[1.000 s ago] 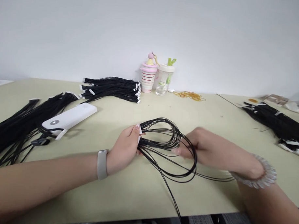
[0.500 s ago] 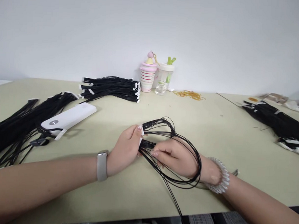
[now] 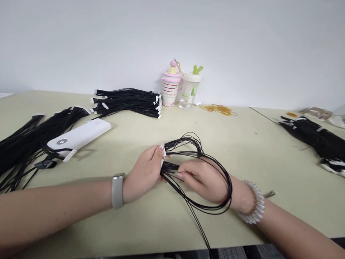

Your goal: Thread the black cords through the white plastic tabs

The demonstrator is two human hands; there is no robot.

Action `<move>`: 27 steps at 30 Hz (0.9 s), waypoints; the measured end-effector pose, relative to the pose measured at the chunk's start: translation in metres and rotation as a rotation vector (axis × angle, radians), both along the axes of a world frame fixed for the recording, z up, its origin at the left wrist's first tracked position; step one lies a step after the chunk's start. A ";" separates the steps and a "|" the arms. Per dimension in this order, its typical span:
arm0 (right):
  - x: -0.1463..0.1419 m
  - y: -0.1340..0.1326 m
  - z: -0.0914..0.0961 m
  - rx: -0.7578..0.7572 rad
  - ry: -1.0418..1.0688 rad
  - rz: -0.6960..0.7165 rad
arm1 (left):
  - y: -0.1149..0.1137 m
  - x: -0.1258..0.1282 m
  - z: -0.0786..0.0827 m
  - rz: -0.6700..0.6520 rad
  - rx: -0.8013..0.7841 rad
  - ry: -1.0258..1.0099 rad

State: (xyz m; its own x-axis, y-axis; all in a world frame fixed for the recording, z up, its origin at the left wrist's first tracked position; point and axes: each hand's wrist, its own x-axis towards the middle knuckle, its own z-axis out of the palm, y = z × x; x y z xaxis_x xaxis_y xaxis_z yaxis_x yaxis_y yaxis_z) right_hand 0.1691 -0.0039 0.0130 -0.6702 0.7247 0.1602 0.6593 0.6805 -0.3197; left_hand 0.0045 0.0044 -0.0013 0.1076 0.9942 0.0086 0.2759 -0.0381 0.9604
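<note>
My left hand [image 3: 148, 164], with a grey band at the wrist, is closed on a coiled bundle of thin black cables [image 3: 229, 177], its thumb pressed over white connectors [image 3: 163, 152]. The coil loops out to the right and around my right hand [image 3: 204, 178]. That hand, wearing a clear coil bracelet at the wrist, is inside the loop with thumb and fingers pinched on black strands close to the connectors. Its fingertips are partly hidden. A pair of loose strands [image 3: 199, 223] hangs from the bundle past the table's front edge.
Black cable bundles with white ends [image 3: 128, 101] lie at the back left. More cables [image 3: 27, 139] sit at far left beside a white power bank [image 3: 80, 135]. Two cups [image 3: 170, 89] and yellow rubber bands [image 3: 218, 109] are by the wall. Another bundle [image 3: 316, 138] lies right.
My right hand has turned slightly at the strands, and the bottom of the loop has risen a little. My left hand keeps its grip in the same place.
</note>
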 end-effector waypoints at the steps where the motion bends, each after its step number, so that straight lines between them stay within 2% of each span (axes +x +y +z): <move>1: 0.001 0.000 0.001 0.013 -0.008 0.015 | 0.000 0.000 -0.001 -0.003 0.003 -0.012; 4: 0.012 0.001 0.009 0.035 -0.024 0.058 | 0.002 -0.001 -0.004 -0.028 -0.008 -0.066; 6: 0.024 0.003 0.019 0.065 -0.015 0.012 | 0.003 -0.001 -0.006 -0.045 -0.032 -0.100; 7: 0.030 0.005 0.024 0.095 0.017 -0.059 | 0.003 -0.001 -0.006 -0.044 -0.043 -0.109; 9: 0.042 0.008 0.035 0.208 0.168 -0.291 | 0.003 0.000 -0.005 -0.032 -0.058 -0.109; 12: 0.053 0.011 0.044 0.485 0.496 -0.625 | 0.001 0.000 -0.003 -0.020 -0.062 -0.106; 14: 0.055 0.014 0.045 0.620 0.615 -0.693 | 0.000 0.000 -0.001 -0.026 -0.057 -0.101; 15: 0.056 0.016 0.044 0.631 0.662 -0.686 | 0.000 0.000 0.000 -0.025 -0.055 -0.093; 17: 0.060 0.021 0.044 0.553 0.821 -0.624 | -0.001 0.000 0.001 -0.020 -0.054 -0.071; 20: 0.072 0.029 0.048 0.243 1.191 -0.502 | -0.001 0.000 0.002 -0.021 -0.047 -0.055; 22: 0.079 0.033 0.053 0.038 1.367 -0.493 | 0.000 0.000 0.001 -0.033 -0.042 -0.053; 25: 0.075 0.029 0.055 -0.100 1.395 -0.561 | 0.000 0.000 0.000 -0.045 -0.017 -0.034; 27: 0.059 0.021 0.050 -0.106 1.252 -0.546 | 0.000 -0.001 0.000 -0.057 0.014 -0.004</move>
